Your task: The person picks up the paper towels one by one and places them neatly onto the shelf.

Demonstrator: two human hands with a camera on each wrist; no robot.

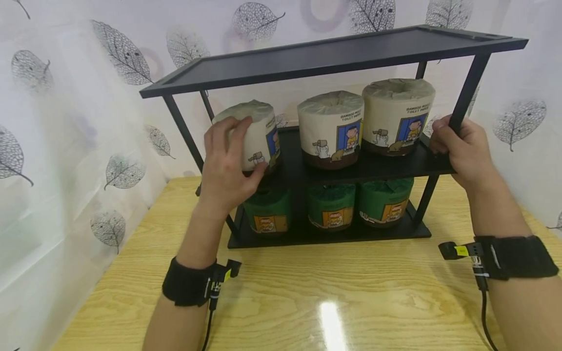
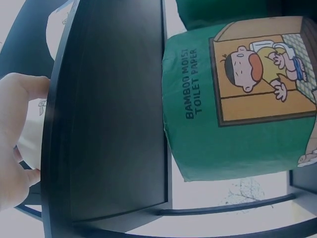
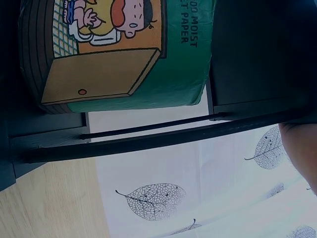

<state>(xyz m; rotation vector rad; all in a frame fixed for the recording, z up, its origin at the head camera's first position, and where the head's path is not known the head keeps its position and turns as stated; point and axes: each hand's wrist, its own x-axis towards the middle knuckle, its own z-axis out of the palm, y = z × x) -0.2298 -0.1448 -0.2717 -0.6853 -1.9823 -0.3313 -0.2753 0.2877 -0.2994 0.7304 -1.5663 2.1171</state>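
A black three-level rack (image 1: 351, 41) stands on the table. My left hand (image 1: 226, 165) grips the leftmost cream toilet paper roll (image 1: 259, 141) on the middle shelf, fingers over its top and side, thumb low on its front. Two more cream rolls, one in the centre (image 1: 331, 129) and one at the right (image 1: 397, 117), sit on that shelf. My right hand (image 1: 470, 148) holds the rack's front right post at middle-shelf height, with its thumb across the front. In the left wrist view, the left hand (image 2: 15, 139) shows partly behind the shelf edge.
Three green toilet paper rolls, left (image 1: 268, 212), middle (image 1: 331, 207) and right (image 1: 386, 202), stand on the bottom shelf. The wooden table (image 1: 281, 292) stretches in front of the rack. Behind hangs a white leaf-patterned curtain (image 1: 79, 112). Each wrist wears a black band with a cable.
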